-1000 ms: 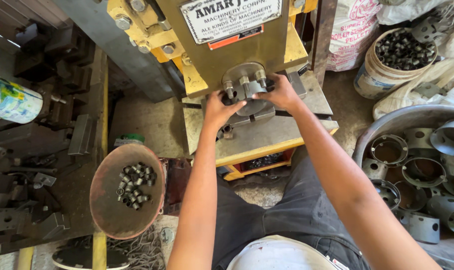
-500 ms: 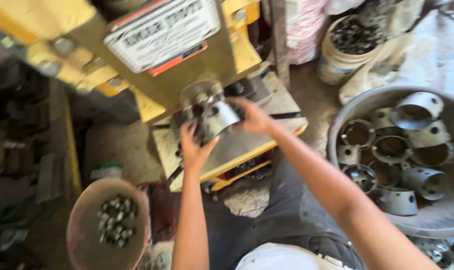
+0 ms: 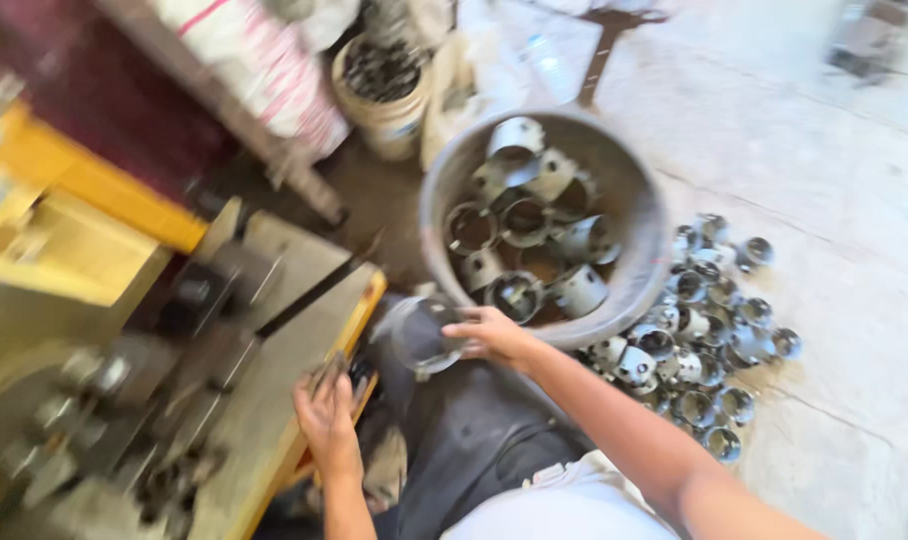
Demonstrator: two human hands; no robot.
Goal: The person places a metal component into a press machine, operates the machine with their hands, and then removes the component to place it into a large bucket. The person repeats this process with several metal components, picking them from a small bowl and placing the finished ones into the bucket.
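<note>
Your right hand (image 3: 494, 335) is pinching a metal cup (image 3: 421, 335) loosely by its rim beside the basin (image 3: 642, 270) while your left hand (image 3: 326, 410), fingers curled on nothing I can make out, is resting on the press counter (image 3: 264, 420), so a slip is risking dropping it onto your lap

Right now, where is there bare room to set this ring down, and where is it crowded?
Bare concrete floor lies beyond the loose pile of rings. The basin is filled with rings, leaving little room. The right hand holds a metal ring near its rim; the left hand rests on the press table.

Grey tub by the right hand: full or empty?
Partly full: the grey tub holds metal rings below its rim; more lie piled outside on the floor.
</note>
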